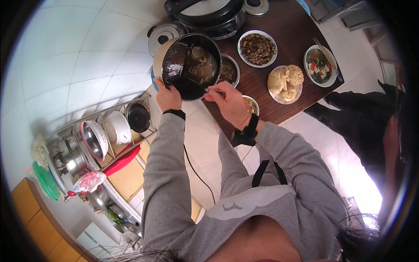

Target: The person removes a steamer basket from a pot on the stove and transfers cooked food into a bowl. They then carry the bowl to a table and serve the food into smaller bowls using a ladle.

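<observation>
A deep pot (170, 62), pale outside and dark inside, tilts beside the table's corner and holds soup with round pale slices. My left hand (167, 96) grips its near rim. In my right hand (229, 103), the fingers close on a thin utensil handle at the pot's rim; its far end is hidden. Partly behind the pot stands a metal bowl (234, 70) with similar food. Close to my right hand, a small bowl (253, 104) holds chopped food in liquid.
On the wooden table (294, 29) are a dish of chopped food (258, 49), a plate of pale buns (285, 84), a soup bowl with chopsticks (320, 67) and an electric cooker (212, 19). A dish rack (108, 131) stands left. Another person (356, 121) is at the right.
</observation>
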Action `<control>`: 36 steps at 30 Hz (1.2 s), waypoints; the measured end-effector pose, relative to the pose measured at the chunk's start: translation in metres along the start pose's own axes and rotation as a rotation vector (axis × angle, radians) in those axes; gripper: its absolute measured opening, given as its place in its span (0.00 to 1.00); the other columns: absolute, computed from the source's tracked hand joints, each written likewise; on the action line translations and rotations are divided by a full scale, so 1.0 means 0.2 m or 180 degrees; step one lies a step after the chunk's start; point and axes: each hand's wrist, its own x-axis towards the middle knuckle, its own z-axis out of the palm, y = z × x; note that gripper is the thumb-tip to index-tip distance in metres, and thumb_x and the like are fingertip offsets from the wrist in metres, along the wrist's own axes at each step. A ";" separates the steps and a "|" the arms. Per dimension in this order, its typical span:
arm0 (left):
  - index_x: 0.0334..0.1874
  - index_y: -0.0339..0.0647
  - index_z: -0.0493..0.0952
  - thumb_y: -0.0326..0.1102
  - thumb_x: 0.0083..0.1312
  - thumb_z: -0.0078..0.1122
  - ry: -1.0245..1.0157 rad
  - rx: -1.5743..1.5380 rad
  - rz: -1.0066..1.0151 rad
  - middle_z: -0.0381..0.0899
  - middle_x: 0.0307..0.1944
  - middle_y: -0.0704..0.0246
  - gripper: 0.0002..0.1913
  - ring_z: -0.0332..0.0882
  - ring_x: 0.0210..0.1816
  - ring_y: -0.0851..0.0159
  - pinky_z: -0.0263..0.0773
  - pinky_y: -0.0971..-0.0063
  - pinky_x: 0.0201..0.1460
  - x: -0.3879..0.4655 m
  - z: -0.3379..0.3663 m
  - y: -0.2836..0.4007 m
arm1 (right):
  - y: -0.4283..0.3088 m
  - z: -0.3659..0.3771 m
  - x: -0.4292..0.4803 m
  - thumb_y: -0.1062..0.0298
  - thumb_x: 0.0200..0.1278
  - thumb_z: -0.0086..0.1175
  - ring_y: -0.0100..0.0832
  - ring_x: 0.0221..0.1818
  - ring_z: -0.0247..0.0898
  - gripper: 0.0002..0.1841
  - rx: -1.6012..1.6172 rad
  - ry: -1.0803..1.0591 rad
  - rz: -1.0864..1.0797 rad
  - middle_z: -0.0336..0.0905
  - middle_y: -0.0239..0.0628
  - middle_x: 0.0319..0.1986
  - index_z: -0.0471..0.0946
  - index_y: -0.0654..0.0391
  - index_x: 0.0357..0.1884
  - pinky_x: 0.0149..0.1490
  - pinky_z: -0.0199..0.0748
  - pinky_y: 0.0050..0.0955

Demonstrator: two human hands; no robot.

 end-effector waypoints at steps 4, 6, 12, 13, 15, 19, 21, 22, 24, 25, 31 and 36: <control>0.71 0.31 0.55 0.34 0.62 0.49 0.0047 0.0089 0.0007 0.80 0.31 0.44 0.34 0.78 0.34 0.39 0.72 0.50 0.39 0.00 0.00 0.04 | 0.01 0.05 -0.02 0.74 0.65 0.54 0.36 0.38 0.80 0.07 -0.0291 -0.0129 -0.0252 0.75 0.42 0.37 0.75 0.65 0.42 0.43 0.78 0.26; 0.71 0.31 0.55 0.34 0.62 0.49 0.0035 0.0040 -0.0006 0.80 0.32 0.44 0.34 0.79 0.34 0.39 0.72 0.50 0.39 -0.01 -0.01 0.07 | 0.02 0.01 0.00 0.73 0.65 0.55 0.39 0.38 0.79 0.07 -0.0698 -0.0092 -0.0361 0.75 0.42 0.37 0.75 0.65 0.42 0.42 0.76 0.29; 0.72 0.33 0.52 0.35 0.62 0.49 0.0336 0.0480 0.0390 0.81 0.32 0.45 0.36 0.78 0.33 0.39 0.72 0.50 0.39 -0.04 0.00 0.12 | 0.05 -0.11 -0.02 0.72 0.65 0.55 0.44 0.39 0.74 0.08 -0.0990 -0.0102 -0.0439 0.73 0.43 0.38 0.76 0.64 0.42 0.43 0.72 0.33; 0.73 0.33 0.52 0.35 0.62 0.49 0.0332 0.0457 0.0359 0.81 0.32 0.45 0.36 0.79 0.33 0.39 0.72 0.50 0.39 -0.04 0.00 0.13 | 0.05 -0.12 -0.02 0.72 0.65 0.55 0.44 0.40 0.73 0.08 -0.1074 -0.0141 -0.0465 0.73 0.43 0.38 0.76 0.64 0.43 0.43 0.72 0.33; 0.73 0.34 0.51 0.35 0.62 0.49 0.0359 0.0447 0.0350 0.81 0.32 0.45 0.36 0.79 0.33 0.39 0.72 0.50 0.39 -0.05 0.00 0.14 | 0.04 -0.14 -0.04 0.75 0.65 0.54 0.38 0.40 0.77 0.07 -0.1315 -0.0218 -0.0574 0.73 0.42 0.40 0.75 0.65 0.44 0.44 0.76 0.29; 0.74 0.34 0.49 0.34 0.62 0.49 0.0276 0.0465 0.0295 0.81 0.31 0.46 0.37 0.79 0.33 0.39 0.72 0.50 0.39 -0.05 0.00 0.16 | 0.03 -0.15 -0.06 0.76 0.65 0.54 0.38 0.41 0.78 0.08 -0.1578 -0.0323 -0.0880 0.74 0.41 0.41 0.76 0.64 0.44 0.45 0.77 0.28; 0.74 0.34 0.48 0.35 0.62 0.49 0.0296 0.0481 0.0366 0.81 0.31 0.46 0.37 0.79 0.33 0.39 0.72 0.50 0.38 -0.06 0.00 0.16 | 0.03 -0.16 -0.02 0.76 0.64 0.55 0.40 0.42 0.77 0.08 -0.1631 -0.0247 -0.1078 0.74 0.40 0.42 0.76 0.63 0.45 0.44 0.77 0.29; 0.74 0.34 0.47 0.34 0.62 0.49 0.0294 0.0453 0.0361 0.81 0.31 0.46 0.38 0.79 0.33 0.39 0.72 0.50 0.38 -0.06 0.00 0.16 | 0.02 -0.17 0.01 0.76 0.63 0.55 0.40 0.42 0.77 0.09 -0.1648 -0.0196 -0.1185 0.74 0.40 0.42 0.76 0.62 0.45 0.44 0.77 0.29; 0.74 0.35 0.46 0.34 0.62 0.49 0.0340 0.0432 0.0404 0.81 0.31 0.46 0.38 0.79 0.32 0.39 0.72 0.50 0.38 -0.07 0.01 0.17 | 0.01 -0.21 0.05 0.76 0.62 0.55 0.43 0.43 0.75 0.09 -0.1813 -0.0241 -0.1235 0.73 0.40 0.42 0.76 0.59 0.45 0.44 0.76 0.33; 0.74 0.35 0.48 0.34 0.62 0.49 0.0353 0.0381 0.0381 0.80 0.32 0.45 0.37 0.78 0.33 0.39 0.72 0.50 0.39 -0.07 0.01 0.17 | 0.00 -0.23 0.08 0.76 0.62 0.54 0.44 0.43 0.75 0.10 -0.1893 -0.0259 -0.1259 0.73 0.40 0.42 0.76 0.58 0.45 0.44 0.75 0.34; 0.73 0.36 0.52 0.34 0.61 0.50 0.0335 0.0320 0.0288 0.80 0.32 0.44 0.36 0.78 0.33 0.38 0.72 0.50 0.38 -0.08 0.01 0.18 | -0.02 -0.28 0.29 0.77 0.60 0.54 0.43 0.43 0.75 0.12 -0.2316 -0.0636 -0.1619 0.73 0.39 0.43 0.76 0.57 0.47 0.43 0.76 0.34; 0.73 0.36 0.51 0.33 0.61 0.51 0.0290 0.0321 0.0297 0.80 0.31 0.44 0.37 0.78 0.32 0.39 0.72 0.50 0.37 -0.08 0.00 0.17 | 0.04 -0.24 0.39 0.77 0.58 0.50 0.44 0.40 0.75 0.12 -0.2486 -0.1207 -0.1845 0.72 0.39 0.42 0.75 0.56 0.44 0.43 0.76 0.35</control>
